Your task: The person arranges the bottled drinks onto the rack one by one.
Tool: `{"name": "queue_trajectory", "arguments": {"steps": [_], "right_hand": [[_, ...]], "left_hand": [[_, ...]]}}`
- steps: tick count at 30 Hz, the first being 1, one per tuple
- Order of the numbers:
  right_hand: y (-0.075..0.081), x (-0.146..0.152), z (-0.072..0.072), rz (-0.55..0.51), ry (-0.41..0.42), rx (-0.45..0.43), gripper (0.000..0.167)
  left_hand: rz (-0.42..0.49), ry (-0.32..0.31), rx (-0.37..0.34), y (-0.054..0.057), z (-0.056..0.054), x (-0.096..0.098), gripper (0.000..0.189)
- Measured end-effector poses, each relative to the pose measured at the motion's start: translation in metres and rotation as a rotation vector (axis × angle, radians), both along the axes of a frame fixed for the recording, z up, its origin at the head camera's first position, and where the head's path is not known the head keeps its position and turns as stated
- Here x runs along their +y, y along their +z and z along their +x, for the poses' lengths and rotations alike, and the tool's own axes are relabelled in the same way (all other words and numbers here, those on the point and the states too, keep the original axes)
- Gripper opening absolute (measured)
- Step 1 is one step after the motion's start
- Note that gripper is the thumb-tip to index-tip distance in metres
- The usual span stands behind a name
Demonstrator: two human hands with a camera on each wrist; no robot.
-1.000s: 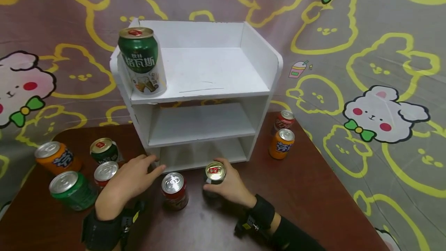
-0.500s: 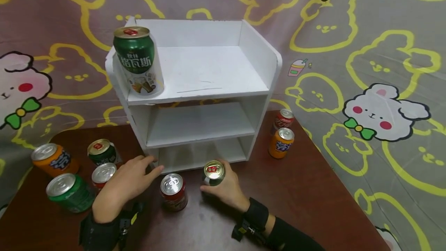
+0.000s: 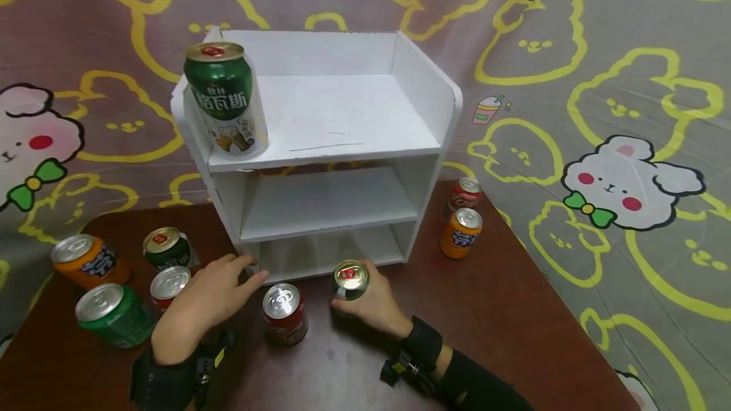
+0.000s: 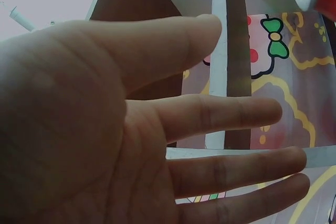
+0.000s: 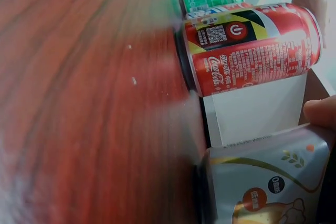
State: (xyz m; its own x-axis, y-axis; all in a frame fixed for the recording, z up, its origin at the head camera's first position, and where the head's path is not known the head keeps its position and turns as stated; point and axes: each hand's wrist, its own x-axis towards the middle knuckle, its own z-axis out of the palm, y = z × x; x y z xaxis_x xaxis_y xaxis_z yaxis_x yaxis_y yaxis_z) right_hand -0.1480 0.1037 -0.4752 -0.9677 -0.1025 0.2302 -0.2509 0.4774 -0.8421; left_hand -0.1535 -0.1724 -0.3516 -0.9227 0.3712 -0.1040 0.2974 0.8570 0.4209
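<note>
My right hand (image 3: 374, 303) grips a green and white drink can (image 3: 351, 279) with a gold lid, upright in front of the shelf's bottom opening. In the right wrist view, that can's pale printed side (image 5: 268, 182) shows beside my thumb. A red Coca-Cola can (image 3: 284, 316) stands to its left on the table, between my two hands. My left hand (image 3: 208, 293) is spread with its fingers straight and nothing in it, its fingertips by the lower left corner of the white shelf (image 3: 331, 202). The left wrist view shows the bare palm (image 4: 142, 129).
A larger-looking green and white can (image 3: 225, 103) stands on the shelf's top left. Orange (image 3: 94, 262), green (image 3: 120, 319), gold-lidded (image 3: 168, 249) and red (image 3: 170, 284) cans cluster at left. An orange can (image 3: 459, 236) and a red can (image 3: 465, 194) stand right of the shelf.
The head view has shifted slightly. My right hand has stayed around the gold-lidded can, with only a small shift of the thumb. The left hand and other cans have kept their places.
</note>
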Motion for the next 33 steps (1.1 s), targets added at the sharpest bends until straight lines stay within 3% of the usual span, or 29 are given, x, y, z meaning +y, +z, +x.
{"name": "queue_trajectory", "arguments": {"steps": [4, 9, 12, 19, 28, 33], "right_hand": [[0.000, 0.002, -0.003, 0.001, 0.023, -0.001, 0.068], [0.002, 0.005, -0.002, -0.009, 0.110, -0.005, 0.065], [0.018, 0.006, 0.003, -0.026, 0.196, -0.006, 0.065], [0.072, 0.013, 0.012, -0.082, 0.376, 0.010, 0.065], [0.089, 0.037, -0.004, -0.043, 0.462, 0.079, 0.070], [0.111, 0.044, -0.007, -0.033, 0.527, 0.095, 0.068]], "left_hand": [[0.005, -0.007, 0.004, 0.001, 0.000, -0.001, 0.059], [0.004, -0.004, 0.000, 0.000, 0.000, 0.000, 0.059], [-0.002, -0.007, 0.000, 0.000, -0.001, -0.001, 0.063], [-0.011, -0.005, -0.007, 0.002, -0.003, -0.001, 0.061], [0.006, -0.024, -0.003, 0.002, -0.003, -0.001, 0.059], [0.001, -0.021, -0.005, 0.003, -0.002, -0.001, 0.058]]}}
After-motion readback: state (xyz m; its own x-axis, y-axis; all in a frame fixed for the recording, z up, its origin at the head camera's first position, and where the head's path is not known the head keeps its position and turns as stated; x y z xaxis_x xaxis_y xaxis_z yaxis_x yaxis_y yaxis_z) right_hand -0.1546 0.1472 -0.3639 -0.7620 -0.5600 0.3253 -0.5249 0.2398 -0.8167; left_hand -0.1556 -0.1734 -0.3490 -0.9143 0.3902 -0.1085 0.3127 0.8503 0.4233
